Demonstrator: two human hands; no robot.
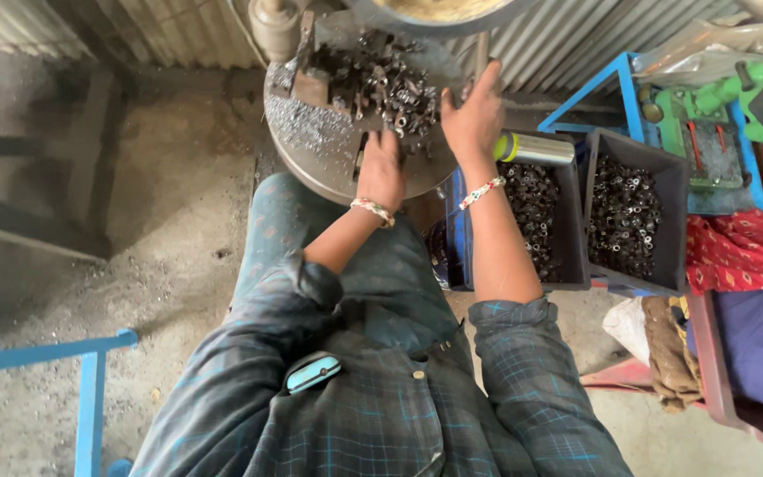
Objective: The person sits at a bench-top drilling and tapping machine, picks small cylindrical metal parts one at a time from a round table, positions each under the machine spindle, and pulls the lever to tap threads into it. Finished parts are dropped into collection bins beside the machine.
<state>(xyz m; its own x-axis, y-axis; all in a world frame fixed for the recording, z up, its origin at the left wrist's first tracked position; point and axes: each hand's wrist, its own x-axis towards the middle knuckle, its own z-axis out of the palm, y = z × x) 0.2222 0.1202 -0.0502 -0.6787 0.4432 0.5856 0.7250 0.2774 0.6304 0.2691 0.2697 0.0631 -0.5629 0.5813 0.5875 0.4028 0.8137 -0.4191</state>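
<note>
Small metal parts (390,88), dark ring/nut-like pcs, lie heaped on the far side of a round metal machine table (311,132), straight ahead of the seated person. Silvery swarf dusts the table's left part.

Left hand (381,168) rests at the near edge of the heap, knuckles up, fingers curled down & under. Can't tell if it has hold of a pc; fingertips hidden. Beaded bracelet on that wrist.

Right hand (474,115) is at the heap's right edge, palm down, fingers spread and stretched toward the far side, open, nothing visibly gripped. Fingertips touch or hover just over the parts; can't tell which. Bracelet on this wrist too.

Just right of the table, near the right forearm: two dark bins, side by side. Left bin (567,221) and right bin (668,203) both hold similar dark parts. A shiny metal cylinder (536,148) w/ yellow-green end lies across the left bin's far rim. Blue frame (598,84) stands behind the bins; green tool (708,106) far right; red cloth (735,252) right of the bins.

Near side: plaid shirt, a phone (313,373) sticking out of the chest pocket. Blue rail (90,380) near left on the concrete floor.
</note>
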